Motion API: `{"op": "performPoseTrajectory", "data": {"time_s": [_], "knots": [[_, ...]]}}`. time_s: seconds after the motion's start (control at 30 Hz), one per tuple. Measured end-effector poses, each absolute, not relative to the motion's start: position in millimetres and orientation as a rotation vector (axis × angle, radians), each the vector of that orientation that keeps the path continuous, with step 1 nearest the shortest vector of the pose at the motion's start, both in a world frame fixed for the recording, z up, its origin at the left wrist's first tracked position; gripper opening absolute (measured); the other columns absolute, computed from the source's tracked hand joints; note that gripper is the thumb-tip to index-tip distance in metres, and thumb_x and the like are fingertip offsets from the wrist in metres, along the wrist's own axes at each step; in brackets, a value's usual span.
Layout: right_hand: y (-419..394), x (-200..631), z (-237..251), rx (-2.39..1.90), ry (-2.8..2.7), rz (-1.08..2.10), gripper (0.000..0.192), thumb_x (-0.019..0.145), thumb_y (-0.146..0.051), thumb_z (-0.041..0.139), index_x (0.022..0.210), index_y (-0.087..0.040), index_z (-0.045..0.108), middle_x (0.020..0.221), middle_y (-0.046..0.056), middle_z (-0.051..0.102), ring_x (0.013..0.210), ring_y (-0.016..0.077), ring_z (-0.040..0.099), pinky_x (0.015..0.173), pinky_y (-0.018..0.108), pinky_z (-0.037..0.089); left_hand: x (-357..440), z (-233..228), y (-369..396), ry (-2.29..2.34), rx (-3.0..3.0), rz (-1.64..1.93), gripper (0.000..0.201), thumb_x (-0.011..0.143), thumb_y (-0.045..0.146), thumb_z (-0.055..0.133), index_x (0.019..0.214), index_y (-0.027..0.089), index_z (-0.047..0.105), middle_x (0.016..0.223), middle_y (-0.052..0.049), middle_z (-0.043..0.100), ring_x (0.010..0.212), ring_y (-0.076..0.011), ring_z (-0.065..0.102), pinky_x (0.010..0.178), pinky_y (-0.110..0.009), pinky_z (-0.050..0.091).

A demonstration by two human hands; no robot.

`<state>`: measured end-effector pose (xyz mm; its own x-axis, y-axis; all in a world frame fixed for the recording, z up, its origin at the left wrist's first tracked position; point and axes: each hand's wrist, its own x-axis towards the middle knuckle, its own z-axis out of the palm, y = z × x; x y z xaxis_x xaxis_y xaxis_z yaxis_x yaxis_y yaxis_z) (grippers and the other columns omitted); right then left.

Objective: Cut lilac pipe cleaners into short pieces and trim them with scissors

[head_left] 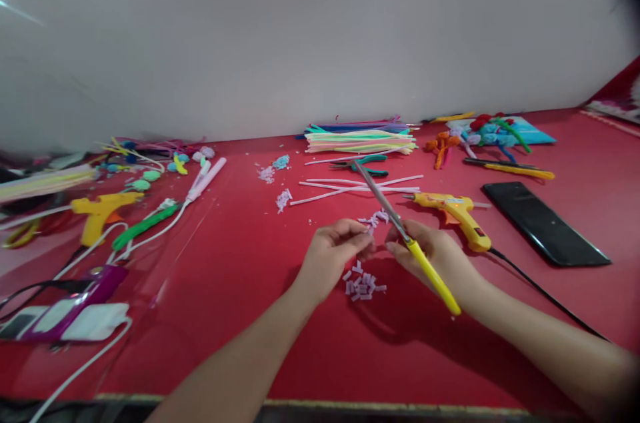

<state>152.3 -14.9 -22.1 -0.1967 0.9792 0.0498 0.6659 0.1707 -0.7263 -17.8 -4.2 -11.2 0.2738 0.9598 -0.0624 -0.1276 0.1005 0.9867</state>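
- Head view, centre of red table (240, 263): L hand (333, 253) pinches a short pale-lilac pipe-cleaner piece (374, 219) between thumb and fingertips, closed on it, just above the table.
- R hand (433, 253) is wrapped around the yellow-handled scissors (400, 229); blades point up and away toward the far edge, blade base right beside the held piece. Can't tell if blades are parted.
- Under the hands: heap of cut lilac bits (363, 284) lying on the table.
- Just right of R hand: yellow glue gun (457, 213) w/ black cord; further right, a black phone (545, 224).
- Toward far edge: white pipe cleaners (350, 188), teal pliers (367, 166), stack of coloured pipe cleaners (360, 137).
- Left edge: second glue gun (100, 213), cables.
- Risk (judgement): piece is short, L fingertips sit v. close to the blades, so a nick is possible; the glue-gun nozzle near R wrist could burn if hot; bits may scatter.
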Motion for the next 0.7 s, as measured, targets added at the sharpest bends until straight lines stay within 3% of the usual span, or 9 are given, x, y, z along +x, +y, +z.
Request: {"op": "performPoseTrajectory", "data": {"time_s": [0.17,0.37,0.5,0.7], "knots": [[-18.4,148.4,-14.4,-1.450,-1.725,1.066,0.011,0.074,-0.028,0.046,0.070,-0.018,0.050,0.056,-0.004,0.048,0.051,0.0089,0.043,0.047,0.019,0.033,-12.1,-13.0,-10.5,0.976,1.276,0.765,0.009,0.070,0.023,0.058,0.068,0.014,0.059,0.060,0.001,0.055,0.057,-0.0096,0.050,0.058,-0.022,0.040],[-19.2,150.3,-8.4,-1.480,-1.771,0.994,0.011,0.071,-0.026,0.047,0.064,-0.018,0.046,0.052,-0.005,0.042,0.048,0.0080,0.039,0.045,0.018,0.031,-16.7,-14.3,-7.6,1.208,1.519,0.839,0.026,0.075,0.031,0.051,0.054,0.015,0.052,0.049,0.003,0.047,0.048,-0.0085,0.042,0.049,-0.021,0.033],[-18.8,151.4,-11.9,-1.496,-1.852,0.977,0.011,0.071,-0.026,0.046,0.065,-0.017,0.047,0.053,-0.005,0.042,0.050,0.0089,0.040,0.046,0.019,0.031,-17.5,-12.1,-5.7,1.219,1.623,0.910,0.003,0.067,0.021,0.059,0.069,0.018,0.058,0.063,0.001,0.055,0.059,-0.0112,0.049,0.055,-0.022,0.037],[-18.6,151.6,-20.7,-1.405,-1.935,0.983,0.011,0.074,-0.026,0.043,0.069,-0.017,0.046,0.056,-0.004,0.042,0.053,0.0092,0.039,0.047,0.020,0.030,-10.4,-13.2,-10.9,1.116,1.691,0.878,0.004,0.065,0.018,0.059,0.062,0.019,0.061,0.064,-0.001,0.056,0.061,-0.0135,0.052,0.058,-0.024,0.040]]}}
